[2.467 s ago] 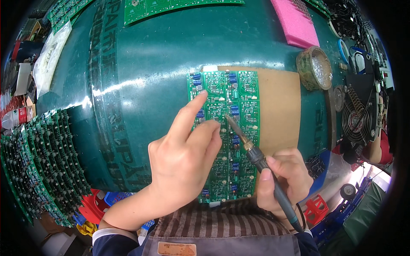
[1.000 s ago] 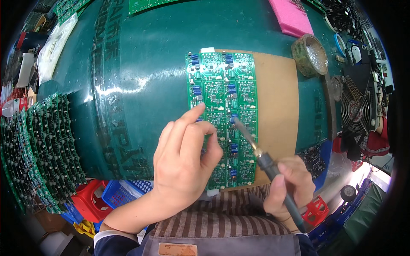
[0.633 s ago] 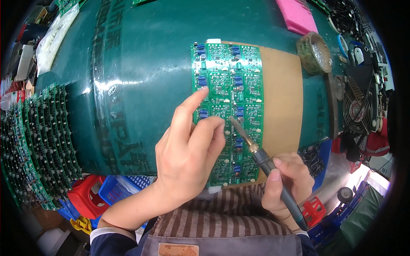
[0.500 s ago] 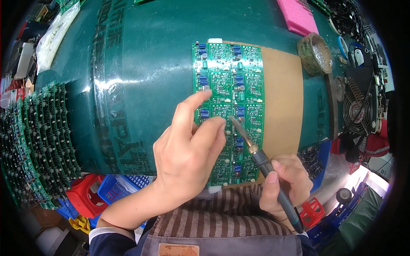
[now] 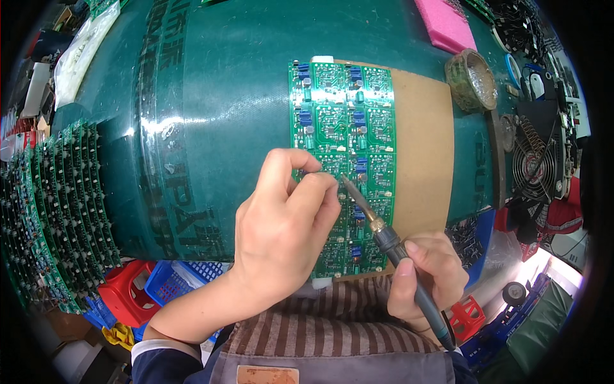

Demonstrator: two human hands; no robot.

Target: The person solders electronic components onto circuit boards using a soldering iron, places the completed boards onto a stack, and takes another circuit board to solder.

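Note:
A green circuit board panel (image 5: 329, 115) lies on a brown board (image 5: 422, 147), its repeated sections carrying blue and green parts. My left hand (image 5: 278, 224) rests over the panel's left side with the fingers bent and drawn together. Whatever sits between its fingertips is too small or hidden to make out. My right hand (image 5: 432, 275) grips a soldering iron (image 5: 387, 237) by its dark handle like a pen. The iron's tip points up and left, down at the panel's middle, close beside my left fingertips. Whether the tip touches the panel I cannot tell.
Stacked circuit boards (image 5: 61, 211) fill the left side. A round bowl-like container (image 5: 472, 82) and a pink foam block (image 5: 446, 24) stand at the far right, near a fan (image 5: 534, 168). Red stools (image 5: 128, 294) and a blue basket (image 5: 176, 285) are below the green table mat (image 5: 236, 64).
My left index finger, stretched out farther up the panel before, has bent and drawn back nearer the other fingers. The soldering iron's tip has shifted very slightly left.

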